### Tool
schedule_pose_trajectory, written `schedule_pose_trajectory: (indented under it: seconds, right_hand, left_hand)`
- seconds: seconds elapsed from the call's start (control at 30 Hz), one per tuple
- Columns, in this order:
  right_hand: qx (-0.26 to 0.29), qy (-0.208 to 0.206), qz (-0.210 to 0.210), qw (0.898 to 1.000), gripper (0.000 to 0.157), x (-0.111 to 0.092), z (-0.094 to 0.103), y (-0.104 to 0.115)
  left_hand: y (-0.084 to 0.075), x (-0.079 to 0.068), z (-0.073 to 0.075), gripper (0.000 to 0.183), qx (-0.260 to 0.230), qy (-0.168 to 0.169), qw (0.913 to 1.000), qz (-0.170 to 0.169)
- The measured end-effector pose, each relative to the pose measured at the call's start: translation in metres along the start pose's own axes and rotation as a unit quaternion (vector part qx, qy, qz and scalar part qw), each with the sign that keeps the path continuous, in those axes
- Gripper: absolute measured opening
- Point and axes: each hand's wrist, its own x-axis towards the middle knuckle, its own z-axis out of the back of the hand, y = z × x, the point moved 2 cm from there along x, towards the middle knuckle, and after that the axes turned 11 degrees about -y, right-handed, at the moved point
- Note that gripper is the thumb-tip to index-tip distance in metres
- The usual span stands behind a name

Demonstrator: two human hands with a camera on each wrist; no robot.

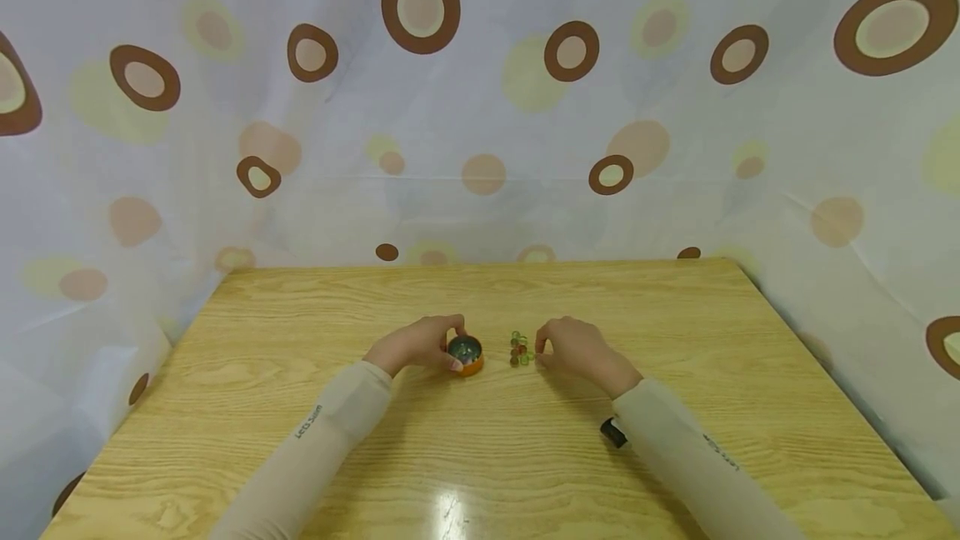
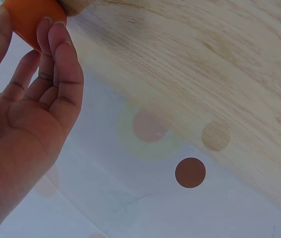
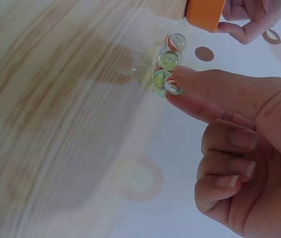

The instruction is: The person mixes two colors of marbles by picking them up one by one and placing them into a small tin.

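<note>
The glass marbles (image 3: 169, 60) lie on the wood-grain table (image 1: 487, 440) between the 2 hands, directly left of the right hand's (image 1: 581, 351) fingertips, which are nearer; the group runs roughly front to back. That thumb and index finger sit narrowly either side of 1 red-and-white marble (image 3: 172, 86); whether they grip it, I cannot tell. The left hand (image 1: 416, 344) holds 1 round orange dish (image 1: 472, 369), left of the marbles. At least 4 marbles show; overlap hides the total.
</note>
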Motion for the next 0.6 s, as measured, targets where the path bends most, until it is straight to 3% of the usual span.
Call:
schedule_pose_trajectory:
  seconds: [0.6]
  right_hand:
    - [0.035, -0.039, 0.020, 0.998, 0.013, 0.019, 0.000, 0.033]
  left_hand:
    - [0.003, 0.003, -0.001, 0.035, -0.001, 0.002, 1.0000, -0.002]
